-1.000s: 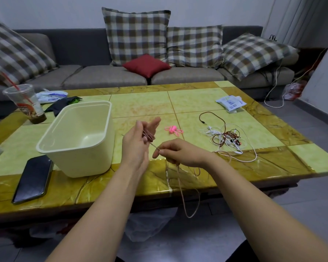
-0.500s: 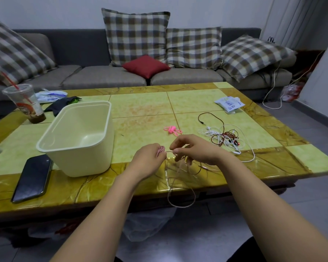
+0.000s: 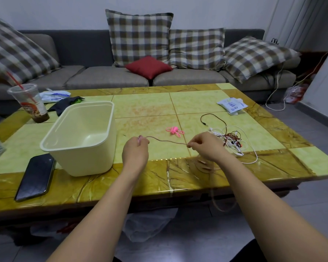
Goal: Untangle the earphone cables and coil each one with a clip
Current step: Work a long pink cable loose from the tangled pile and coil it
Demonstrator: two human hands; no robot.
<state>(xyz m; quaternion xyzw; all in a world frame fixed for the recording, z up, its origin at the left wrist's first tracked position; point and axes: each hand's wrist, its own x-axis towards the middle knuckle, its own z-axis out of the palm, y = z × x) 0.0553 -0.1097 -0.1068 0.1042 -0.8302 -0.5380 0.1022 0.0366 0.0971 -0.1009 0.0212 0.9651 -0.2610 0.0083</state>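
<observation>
A plastic drink cup (image 3: pixel 27 103) stands at the far left corner of the tabletop (image 3: pixel 150 104). A dark phone (image 3: pixel 35 176) lies by the near edge on the left, beside a cream tub (image 3: pixel 80 140). Over the middle of the near edge, a person's left hand (image 3: pixel 135 154) curls its fingers round one end of a pinkish earphone cable (image 3: pixel 167 141). The cable runs nearly taut to the right hand (image 3: pixel 206 146), which pinches it between the fingertips. The slack drops over the near edge, blurred. A pink clip (image 3: pixel 174 130) lies just beyond the cable. A tangle of white and red cables (image 3: pixel 233 140) sits toward the right edge.
</observation>
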